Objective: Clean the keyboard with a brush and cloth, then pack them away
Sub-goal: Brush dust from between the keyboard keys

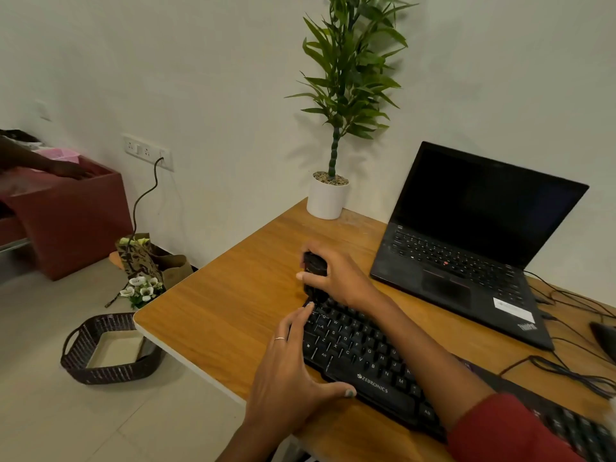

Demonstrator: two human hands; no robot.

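- Head view looked down on a wooden desk [216, 295] against a pale wall.
- Lay slantwise across the desk's near part: a black keyboard [363, 358], white "ZEBRONICS" lettering readable on its front edge, key letters Q, W, A, S, Z, X legible at the left end.
- Right hand [336, 278], red sleeve on its arm, wrapped round a dark object [313, 266] just above the keyboard's far left corner; looked like the brush, though bristles could not be made out.
- Left hand [293, 371] spread flat, fingers wide, gripping nothing, fingertips on the keyboard's left edge, thumb pressed to its front edge; thin ring on one finger.
- Stood open to the right: a black laptop [466, 245], screen dark, "ThinkPad" readable on its near corner, white sticker beside it too blurred to read.
- Sat at the desk's far corner: a white pot with a green plant [328, 198].
- Rested on the floor left of the desk: a dark woven basket [110, 348]; cloth not clearly spotted anywhere.
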